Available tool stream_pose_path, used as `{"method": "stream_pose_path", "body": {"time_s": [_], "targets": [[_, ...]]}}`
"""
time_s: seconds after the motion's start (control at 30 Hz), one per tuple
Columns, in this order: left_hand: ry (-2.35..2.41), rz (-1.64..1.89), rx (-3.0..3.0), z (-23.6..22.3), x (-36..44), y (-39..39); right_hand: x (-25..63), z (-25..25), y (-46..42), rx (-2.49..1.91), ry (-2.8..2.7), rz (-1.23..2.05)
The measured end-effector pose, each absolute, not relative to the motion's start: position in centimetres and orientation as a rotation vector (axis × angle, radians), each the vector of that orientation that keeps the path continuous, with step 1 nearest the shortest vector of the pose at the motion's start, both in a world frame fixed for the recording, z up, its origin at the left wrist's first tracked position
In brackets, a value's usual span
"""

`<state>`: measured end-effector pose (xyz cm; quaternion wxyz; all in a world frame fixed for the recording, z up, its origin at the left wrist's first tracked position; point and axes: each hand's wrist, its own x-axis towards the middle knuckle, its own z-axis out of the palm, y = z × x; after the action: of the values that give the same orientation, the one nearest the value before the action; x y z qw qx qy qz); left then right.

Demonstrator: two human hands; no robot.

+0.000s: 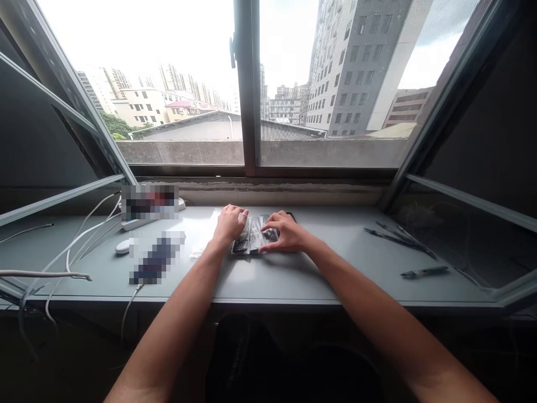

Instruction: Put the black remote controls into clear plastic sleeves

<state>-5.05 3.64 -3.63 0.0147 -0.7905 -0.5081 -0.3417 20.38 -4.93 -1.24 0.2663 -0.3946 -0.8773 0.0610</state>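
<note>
Packaging (254, 230), clear and wrinkled over dark contents (240, 246), lies flat on the tabletop (272, 282) between my left fingers (235, 210) and right fingers (280, 216). The left ones curve down by its far left part; whether they pinch the plastic or merely rest there, I cannot tell. The right ones arch over its right part, spread wide with a gap between the tips, nothing visibly clasped. I judge it light, the film soft and slippery, apt to slide under a fingertip, while whatever is inside is probably stiffer and might shift about. The best hold, I think, is a light pinch at the near edge or a corner, with the opposite fingers pressing the film flat; squeezing the middle might bend the contents. Pale sheets (203, 246) lie just left of my left fingers. Well to the right of my right fingers are tweezer-like tools (398, 242) and, nearer me, a pen-like tool (424, 272).
</note>
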Motion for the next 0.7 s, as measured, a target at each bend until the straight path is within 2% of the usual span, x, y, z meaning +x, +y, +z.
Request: {"method": "stream_pose_path", "body": {"time_s": [0.4,0.7], "targets": [[-1.548,-1.110,-2.480,-3.6,-4.9,3.5,21.5,0.4,-5.0,-0.927,-2.417,0.625],[-1.542,-1.155,-2.486,-3.6,-4.8,3.5,21.1,-0.5,-4.3,-0.946,-2.355,0.539]]}}
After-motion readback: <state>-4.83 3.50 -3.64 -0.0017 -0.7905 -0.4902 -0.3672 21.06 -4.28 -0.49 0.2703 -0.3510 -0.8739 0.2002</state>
